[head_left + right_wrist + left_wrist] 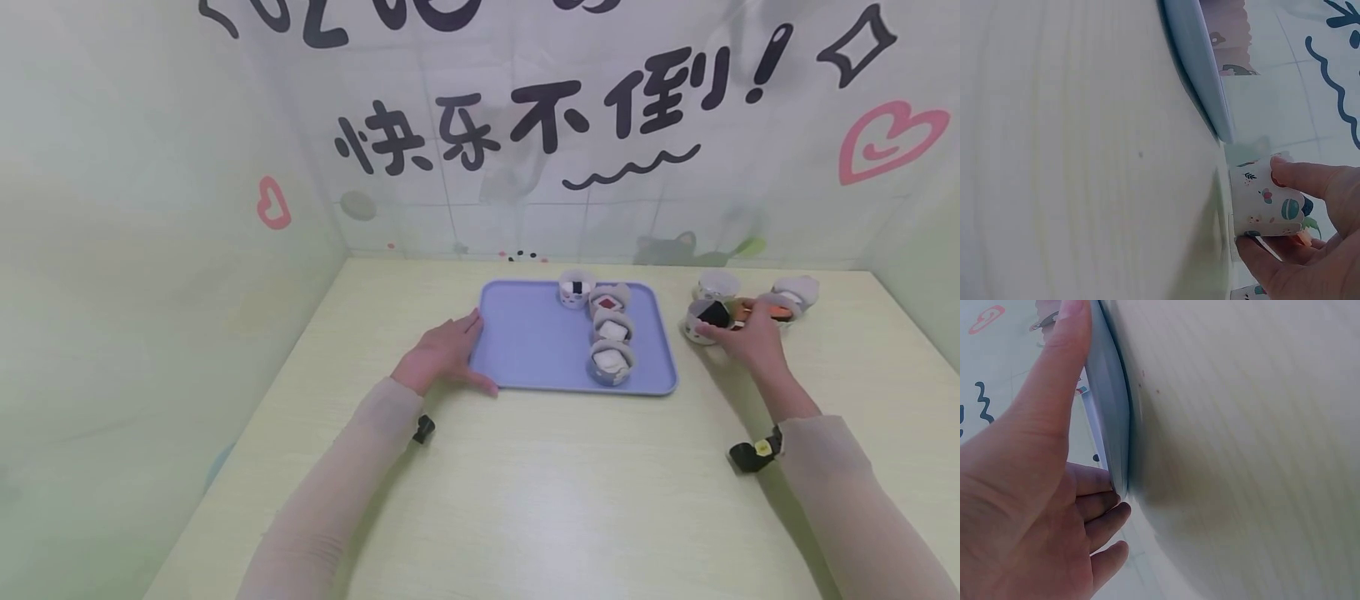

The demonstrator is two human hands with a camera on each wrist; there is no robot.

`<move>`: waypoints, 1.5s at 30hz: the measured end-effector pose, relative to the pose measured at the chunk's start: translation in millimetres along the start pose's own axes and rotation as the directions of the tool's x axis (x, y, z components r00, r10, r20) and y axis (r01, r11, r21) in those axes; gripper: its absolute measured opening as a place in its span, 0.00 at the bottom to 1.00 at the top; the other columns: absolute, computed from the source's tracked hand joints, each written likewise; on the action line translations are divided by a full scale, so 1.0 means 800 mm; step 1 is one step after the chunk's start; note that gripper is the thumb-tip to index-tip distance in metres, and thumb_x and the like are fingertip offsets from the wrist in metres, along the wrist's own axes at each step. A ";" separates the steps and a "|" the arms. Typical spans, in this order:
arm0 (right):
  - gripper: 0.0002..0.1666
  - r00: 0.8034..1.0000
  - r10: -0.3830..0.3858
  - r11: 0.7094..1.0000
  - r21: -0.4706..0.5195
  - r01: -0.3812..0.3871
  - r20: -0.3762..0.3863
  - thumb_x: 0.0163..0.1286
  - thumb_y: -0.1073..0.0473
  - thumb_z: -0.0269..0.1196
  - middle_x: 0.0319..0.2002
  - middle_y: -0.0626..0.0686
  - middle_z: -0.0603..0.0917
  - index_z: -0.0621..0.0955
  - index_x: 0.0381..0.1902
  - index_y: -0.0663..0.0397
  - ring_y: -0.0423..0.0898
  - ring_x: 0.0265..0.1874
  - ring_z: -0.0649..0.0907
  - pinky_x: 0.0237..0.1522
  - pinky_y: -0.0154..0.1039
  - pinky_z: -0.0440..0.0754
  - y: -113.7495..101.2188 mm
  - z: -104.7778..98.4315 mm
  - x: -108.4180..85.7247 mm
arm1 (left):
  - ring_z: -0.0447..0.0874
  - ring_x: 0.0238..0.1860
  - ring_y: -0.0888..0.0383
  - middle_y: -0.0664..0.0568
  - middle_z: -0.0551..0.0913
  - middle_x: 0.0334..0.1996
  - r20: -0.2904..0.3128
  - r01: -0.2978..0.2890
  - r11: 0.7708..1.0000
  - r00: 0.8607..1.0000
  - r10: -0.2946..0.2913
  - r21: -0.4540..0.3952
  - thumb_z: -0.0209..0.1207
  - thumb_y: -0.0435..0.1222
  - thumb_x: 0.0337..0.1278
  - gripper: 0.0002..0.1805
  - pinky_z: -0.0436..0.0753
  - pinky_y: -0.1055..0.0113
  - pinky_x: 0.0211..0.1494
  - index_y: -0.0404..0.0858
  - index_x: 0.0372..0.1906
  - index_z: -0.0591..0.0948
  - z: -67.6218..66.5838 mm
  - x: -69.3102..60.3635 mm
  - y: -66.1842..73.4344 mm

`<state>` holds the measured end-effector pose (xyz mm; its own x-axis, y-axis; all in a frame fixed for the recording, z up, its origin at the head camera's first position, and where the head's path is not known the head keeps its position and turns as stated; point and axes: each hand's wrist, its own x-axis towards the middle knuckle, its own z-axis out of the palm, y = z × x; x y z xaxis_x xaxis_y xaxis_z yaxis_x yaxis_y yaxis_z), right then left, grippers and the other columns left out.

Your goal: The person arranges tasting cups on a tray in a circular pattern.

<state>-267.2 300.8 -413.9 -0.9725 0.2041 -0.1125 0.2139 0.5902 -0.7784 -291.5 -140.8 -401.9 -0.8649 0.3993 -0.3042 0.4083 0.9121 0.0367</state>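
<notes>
My left hand (444, 354) rests against the left side of a lavender tray (525, 342), thumb along its front edge and fingers at its left rim. In the left wrist view the thumb lies along the tray's rim (1110, 406). To the tray's right, my right hand (753, 342) holds a small printed paper cup (1266, 197), thumb on one side and fingers on the other. Black, wedge-like contents (711, 313) show in that cup. An orange piece (776, 313) shows beside the right fingers, partly covered by them.
Several filled cups stand in the tray's right half, among them a white cup (576, 289) at the back and a grey-rimmed cup (611, 363) in front. Beyond my right hand stand a pale cup (717, 285) and another filled cup (797, 292). A printed wall cloth (525, 225) hangs behind.
</notes>
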 end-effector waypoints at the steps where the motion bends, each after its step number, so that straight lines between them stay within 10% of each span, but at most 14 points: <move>1: 0.57 1.000 0.000 1.000 -0.001 0.000 0.003 0.69 0.43 0.62 0.70 0.80 0.56 0.45 0.75 0.72 0.70 0.65 0.65 0.67 0.65 0.67 0.000 0.000 -0.001 | 0.52 0.79 0.40 0.43 0.43 0.81 0.001 0.000 1.000 1.000 0.000 0.003 0.66 0.74 0.34 0.75 0.61 0.50 0.81 0.35 0.80 0.44 0.000 0.000 0.000; 45: 0.56 0.990 -0.128 0.991 0.038 0.126 0.057 0.68 0.45 0.66 0.70 0.78 0.60 0.49 0.76 0.71 0.71 0.66 0.70 0.60 0.58 0.76 -0.046 0.014 -0.040 | 0.53 0.79 0.39 0.42 0.44 0.81 -0.005 0.000 1.000 1.000 0.000 -0.005 0.66 0.74 0.34 0.76 0.62 0.49 0.80 0.35 0.80 0.44 0.000 0.000 0.000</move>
<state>-245.2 263.6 -388.4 -0.9955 0.0822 -0.0468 0.0860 0.5809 -0.8094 -291.5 -140.8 -402.3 -0.8661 0.4002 -0.2995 0.4072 0.9124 0.0417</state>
